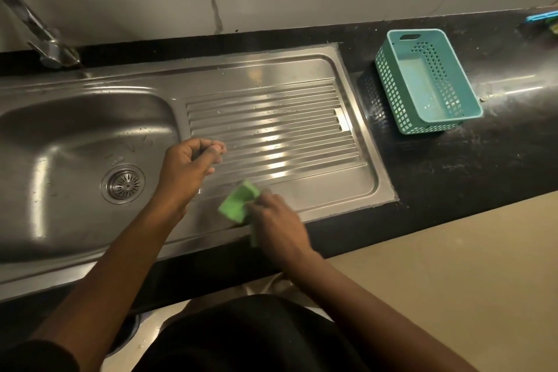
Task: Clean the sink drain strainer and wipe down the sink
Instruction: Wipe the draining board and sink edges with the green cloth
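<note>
The sink (75,136) is stainless steel with a brushed, shiny finish that carries bright reflections. Right of its basin, the drainboard (271,130) is the same metal, pressed into ridges, with small water drops on it. The round strainer (123,183) in the basin is polished metal. At the drainboard's front edge lies a green cloth (238,202), soft and matt. Right of the sink, the countertop (483,166) is black glossy stone, and the teal basket (425,81) on it is perforated plastic.
</note>
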Available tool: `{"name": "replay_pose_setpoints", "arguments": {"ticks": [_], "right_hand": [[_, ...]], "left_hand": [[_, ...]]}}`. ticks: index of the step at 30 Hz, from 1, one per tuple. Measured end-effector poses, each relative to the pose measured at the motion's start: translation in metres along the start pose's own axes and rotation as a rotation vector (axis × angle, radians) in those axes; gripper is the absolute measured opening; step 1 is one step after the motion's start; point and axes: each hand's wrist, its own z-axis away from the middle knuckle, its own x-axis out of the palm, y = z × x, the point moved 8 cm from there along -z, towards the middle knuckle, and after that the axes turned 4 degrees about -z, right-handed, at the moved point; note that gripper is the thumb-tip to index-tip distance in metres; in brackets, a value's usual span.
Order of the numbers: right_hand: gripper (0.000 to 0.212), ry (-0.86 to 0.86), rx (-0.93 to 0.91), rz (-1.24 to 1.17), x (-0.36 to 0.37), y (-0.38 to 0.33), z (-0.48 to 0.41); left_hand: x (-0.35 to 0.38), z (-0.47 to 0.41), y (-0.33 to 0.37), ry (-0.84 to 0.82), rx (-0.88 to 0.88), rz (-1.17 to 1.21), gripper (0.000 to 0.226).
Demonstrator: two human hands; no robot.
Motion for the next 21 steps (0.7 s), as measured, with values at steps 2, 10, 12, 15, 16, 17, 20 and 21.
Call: {"name": "replay_pose_setpoints", "arguments": {"ticks": [2, 10, 12, 15, 16, 17, 20, 21], "right_hand": [[0.019, -0.048, -0.084, -0.123, 0.008, -0.023, -0.02], [0.015, 0.498, 0.405, -0.285, -0.114, 0.129, -0.039], [0.021, 0.514, 0.472, -0.129, -0.127, 0.163, -0.04], [0.022, 0.402, 0.536, 0.004, -0.096, 0.172, -0.05], [0.02, 0.378, 0.535, 0.044, -0.08, 0.161, -0.054], [0.018, 0.362, 0.518, 0.066, -0.066, 0.142, -0.057], [0.031, 0.264, 0.365, 0.034, -0.016, 0.064, -0.073], [0.039, 0.227, 0.285, 0.014, 0.0, 0.033, -0.08]], "left_hand": [[-0.005, -0.001, 0.001, 0.018, 0.003, 0.014, 0.011], [-0.035, 0.001, 0.0, 0.083, -0.004, 0.028, 0.014], [-0.041, 0.002, -0.002, 0.086, -0.013, 0.037, 0.013], [-0.047, 0.004, -0.004, 0.078, -0.02, 0.034, 0.013], [-0.049, 0.005, -0.005, 0.079, -0.026, 0.034, 0.013], [-0.052, 0.005, -0.005, 0.083, -0.031, 0.033, 0.013], [-0.055, 0.005, -0.007, 0.084, -0.039, 0.04, 0.015], [-0.056, 0.005, -0.007, 0.087, -0.041, 0.046, 0.015]]}}
